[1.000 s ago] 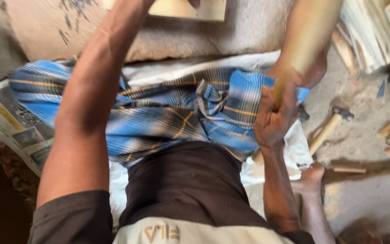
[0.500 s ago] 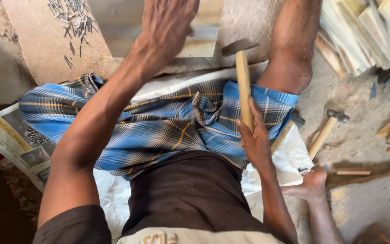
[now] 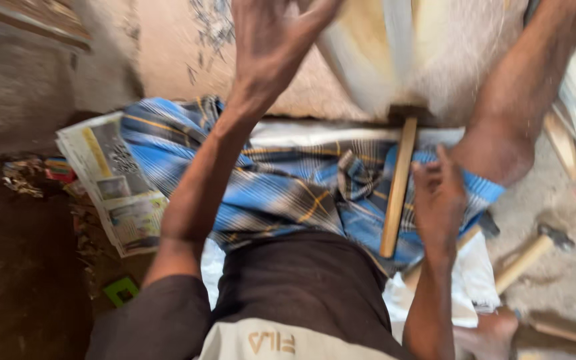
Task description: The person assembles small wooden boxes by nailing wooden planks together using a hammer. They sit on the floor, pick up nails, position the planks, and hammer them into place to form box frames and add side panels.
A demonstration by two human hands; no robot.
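Dusty floor workspace. Left hand (image 3: 271, 40) pressed a pale wooden board (image 3: 375, 47), fingers spread; right hand (image 3: 438, 193) hung open beside a hammer handle (image 3: 398, 187) lying on the lap. Blurred, but the hammer probably could slide off.

Blue-yellow plaid cloth (image 3: 288, 187), dk brown shirt (image 3: 301, 287), pale wood handle (image 3: 397, 187), green card (image 3: 122, 291)

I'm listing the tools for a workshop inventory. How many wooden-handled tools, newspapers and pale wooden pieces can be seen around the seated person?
Wooden-handled tools: 2, one lying across the blue checked cloth by the right hand, handle, and a hammer on the floor.
Newspapers: 1.
Pale wooden pieces under the left hand: 1, blurred.
Total: 4.
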